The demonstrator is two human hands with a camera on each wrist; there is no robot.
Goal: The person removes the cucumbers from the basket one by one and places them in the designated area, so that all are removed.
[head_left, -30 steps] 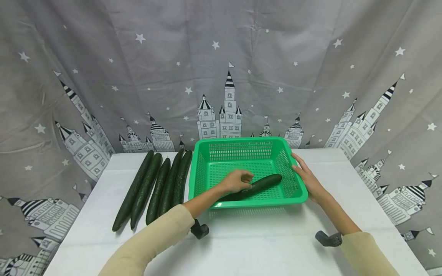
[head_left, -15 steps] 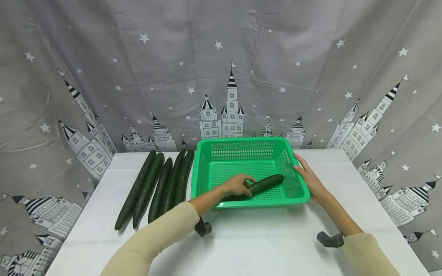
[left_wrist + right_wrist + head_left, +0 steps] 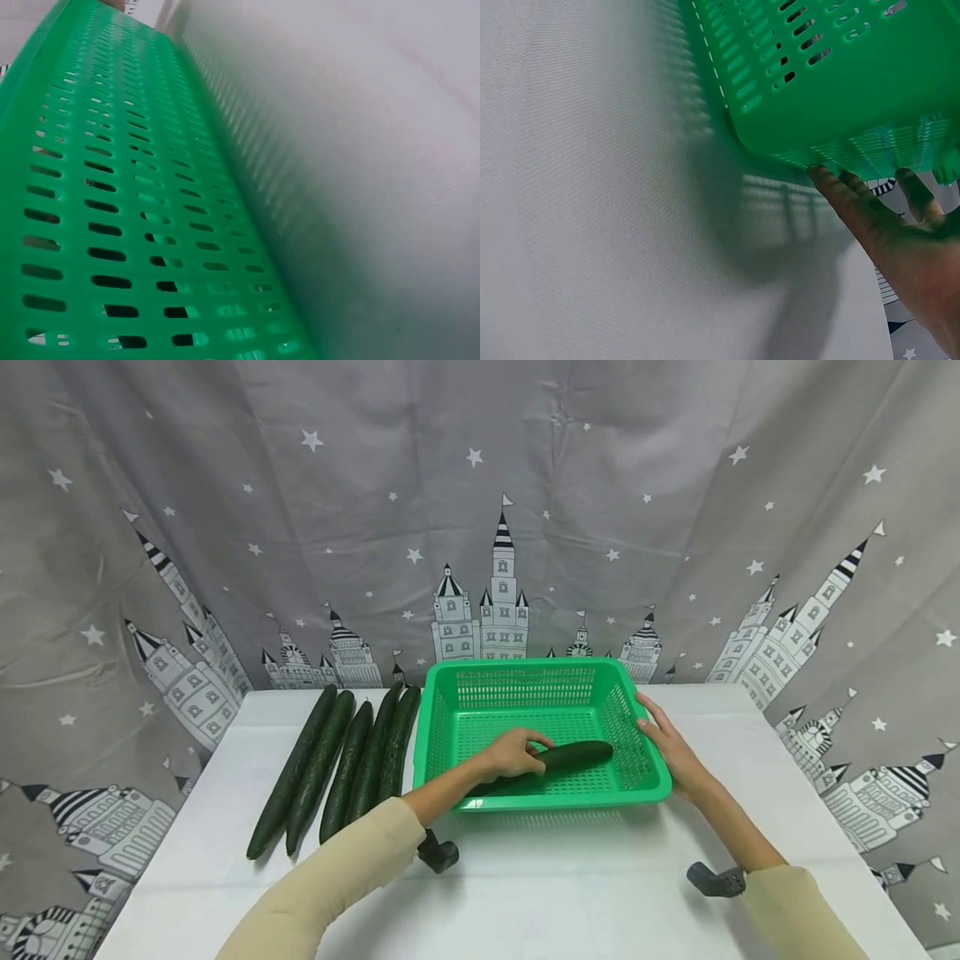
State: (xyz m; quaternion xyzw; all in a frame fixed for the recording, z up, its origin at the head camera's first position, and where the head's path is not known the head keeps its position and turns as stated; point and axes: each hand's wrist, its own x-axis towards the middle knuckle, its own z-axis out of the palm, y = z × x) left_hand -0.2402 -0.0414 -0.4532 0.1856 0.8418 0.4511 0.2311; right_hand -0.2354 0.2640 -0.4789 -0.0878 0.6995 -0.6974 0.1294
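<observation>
A dark green cucumber [image 3: 577, 757] lies in a green plastic basket [image 3: 525, 803], slanting along its near side. My left hand [image 3: 512, 753] reaches over the near rim and holds the cucumber around its middle, thumb on the near side and fingers on the far side. Part of the cucumber is hidden behind that hand and forearm. At the basket's right end my right hand [image 3: 672, 758] touches the outer wall. Its extended fingers [image 3: 855, 206] press on the slotted plastic from outside in the right wrist view. Only the basket's outer wall [image 3: 112, 225] shows clearly in the left wrist view.
Several cucumbers [image 3: 345, 777] lie side by side left of the basket, the nearest close to its left wall. A white cloth [image 3: 570, 893] covers the table. Behind hangs a grey curtain [image 3: 360, 468] printed with castles and stars.
My left hand has lowered and taken hold of the cucumber in the basket, which has turned slightly and lies a little flatter across. The right hand has stayed at the basket's right end.
</observation>
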